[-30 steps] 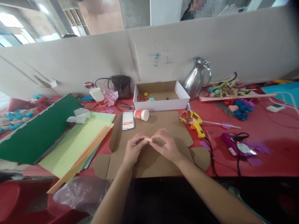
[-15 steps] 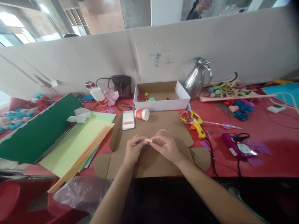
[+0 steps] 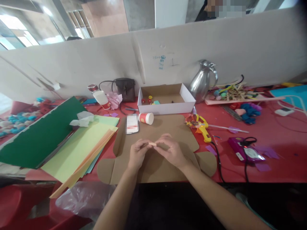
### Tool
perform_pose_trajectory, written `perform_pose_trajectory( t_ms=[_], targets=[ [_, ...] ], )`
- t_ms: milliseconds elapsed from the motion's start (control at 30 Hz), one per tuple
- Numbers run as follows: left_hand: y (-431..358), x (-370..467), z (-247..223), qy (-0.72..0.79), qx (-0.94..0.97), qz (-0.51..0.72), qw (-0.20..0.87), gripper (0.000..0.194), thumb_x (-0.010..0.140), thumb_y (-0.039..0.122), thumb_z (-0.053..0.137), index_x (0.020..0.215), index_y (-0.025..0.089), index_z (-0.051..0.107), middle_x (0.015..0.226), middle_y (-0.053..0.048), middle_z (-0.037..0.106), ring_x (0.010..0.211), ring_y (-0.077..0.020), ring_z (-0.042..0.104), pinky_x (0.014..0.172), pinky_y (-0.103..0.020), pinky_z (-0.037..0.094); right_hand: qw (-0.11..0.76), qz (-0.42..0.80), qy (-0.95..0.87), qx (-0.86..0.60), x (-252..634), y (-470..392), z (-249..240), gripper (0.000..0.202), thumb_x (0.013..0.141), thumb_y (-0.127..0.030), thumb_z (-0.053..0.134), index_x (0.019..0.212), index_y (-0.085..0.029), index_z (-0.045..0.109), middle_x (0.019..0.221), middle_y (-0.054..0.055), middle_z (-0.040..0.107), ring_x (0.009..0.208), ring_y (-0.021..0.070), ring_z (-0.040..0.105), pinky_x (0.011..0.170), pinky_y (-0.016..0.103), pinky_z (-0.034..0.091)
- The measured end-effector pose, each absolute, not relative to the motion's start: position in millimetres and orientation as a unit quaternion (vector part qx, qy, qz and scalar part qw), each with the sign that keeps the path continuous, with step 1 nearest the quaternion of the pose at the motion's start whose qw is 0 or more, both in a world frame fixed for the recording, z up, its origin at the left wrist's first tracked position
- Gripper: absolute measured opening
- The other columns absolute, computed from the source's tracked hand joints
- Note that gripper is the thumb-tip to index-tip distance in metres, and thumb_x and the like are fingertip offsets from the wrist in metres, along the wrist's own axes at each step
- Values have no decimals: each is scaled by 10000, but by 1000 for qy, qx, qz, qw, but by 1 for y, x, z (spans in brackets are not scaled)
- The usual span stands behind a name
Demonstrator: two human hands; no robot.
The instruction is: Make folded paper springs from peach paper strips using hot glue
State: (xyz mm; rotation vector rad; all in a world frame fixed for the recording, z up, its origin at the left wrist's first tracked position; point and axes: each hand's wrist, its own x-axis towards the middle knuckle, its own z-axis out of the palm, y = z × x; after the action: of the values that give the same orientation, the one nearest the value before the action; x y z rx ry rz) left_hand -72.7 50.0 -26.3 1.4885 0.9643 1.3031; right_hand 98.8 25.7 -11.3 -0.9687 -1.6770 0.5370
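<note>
Over the unfolded brown cardboard (image 3: pixel 168 124), my left hand (image 3: pixel 137 153) and my right hand (image 3: pixel 172 151) meet at the fingertips. Both pinch a small pale orange piece (image 3: pixel 152 144) between them, one at each end. Beyond my hands a red and white paper cup (image 3: pixel 146 118) lies on its side on the cardboard. Left of the cup is a small white packet (image 3: pixel 132 124), partly blurred out. A yellow glue gun (image 3: pixel 203 131) rests at the cardboard's right edge.
An open white box (image 3: pixel 166 108) with small bits stands behind the cardboard, beside a steel jug (image 3: pixel 200 83). Coloured paper sheets (image 3: pixel 76 147) and a green board (image 3: pixel 45 137) lie left. A purple device (image 3: pixel 244 150) with cables sits right. A person is partly visible behind the partition.
The view has shifted very slightly. Both hands keep their pinch on the small piece, and the person behind the partition has moved a little to the right.
</note>
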Motion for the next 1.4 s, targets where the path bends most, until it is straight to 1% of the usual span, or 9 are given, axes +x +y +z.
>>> perform_pose_trajectory(
  t_ms=[200, 333, 433, 600, 700, 967, 1167, 1267, 1400],
  targets=[
    [48, -72, -23, 405, 615, 519, 434, 69, 752, 259, 704, 792, 224, 750, 794, -25, 687, 787, -171, 609, 773, -291, 461, 548, 216, -701, -403, 98, 26, -13, 39, 838, -276, 652, 864, -278, 682, 777, 7, 662, 845, 201, 571, 810, 396, 457],
    [40, -61, -24, 421, 509, 540, 522, 383, 763, 294, 701, 1143, 255, 667, 1147, -56, 670, 1030, -197, 614, 906, -327, 462, 550, 174, -690, -438, 95, 28, -16, 75, 858, -263, 625, 919, -279, 666, 847, 21, 676, 883, 215, 572, 836, 413, 441],
    [35, -57, -24, 403, 418, 544, 606, 477, 755, 313, 715, 1213, 224, 620, 1193, -85, 656, 1053, -202, 617, 922, -335, 464, 525, 173, -699, -453, 95, 28, -18, 126, 837, -280, 660, 963, -286, 655, 927, 30, 679, 940, 231, 570, 869, 420, 430],
    [35, -68, -14, 375, 398, 510, 664, 539, 753, 285, 726, 1262, 194, 575, 1160, -106, 664, 1006, -198, 640, 878, -314, 482, 495, 284, -706, -419, 103, 28, -16, 453, 748, -289, 752, 1164, -294, 573, 1124, 35, 617, 1015, 215, 562, 916, 399, 449],
    [34, -75, -4, 356, 439, 475, 674, 532, 779, 278, 703, 1280, 208, 539, 1191, -123, 646, 1064, -225, 621, 883, -329, 478, 469, 349, -710, -393, 107, 31, -15, 558, 762, -271, 732, 1271, -300, 506, 1188, 44, 572, 1030, 196, 558, 903, 375, 470],
    [28, -78, 1, 362, 503, 446, 646, 304, 793, 299, 685, 1073, 199, 621, 1145, -99, 655, 1055, -219, 610, 879, -321, 469, 459, 397, -710, -358, 110, 33, -11, 261, 804, -243, 678, 1060, -251, 625, 1168, 62, 572, 1031, 189, 577, 854, 340, 495],
    [28, -79, -1, 366, 522, 431, 639, 522, 648, 214, 803, 1126, 228, 594, 1163, -93, 661, 971, -216, 646, 815, -310, 488, 472, 426, -680, -366, 111, 32, -12, 277, 797, -298, 690, 1055, -239, 608, 1024, 37, 641, 918, 171, 596, 830, 335, 494],
    [28, -81, -1, 379, 534, 427, 623, 488, 670, 203, 786, 1117, 214, 591, 1026, -83, 703, 923, -202, 658, 803, -307, 491, 483, 445, -661, -363, 116, 34, -14, 277, 788, -293, 698, 1043, -234, 606, 988, 25, 644, 895, 163, 592, 840, 333, 486],
    [29, -83, 0, 377, 542, 449, 602, 411, 688, 192, 769, 1071, 203, 619, 1061, -90, 691, 999, -211, 640, 889, -344, 480, 509, 471, -619, -368, 126, 35, -17, 315, 760, -276, 722, 1047, -238, 597, 1002, 28, 635, 916, 167, 594, 863, 343, 487]
  ],
)
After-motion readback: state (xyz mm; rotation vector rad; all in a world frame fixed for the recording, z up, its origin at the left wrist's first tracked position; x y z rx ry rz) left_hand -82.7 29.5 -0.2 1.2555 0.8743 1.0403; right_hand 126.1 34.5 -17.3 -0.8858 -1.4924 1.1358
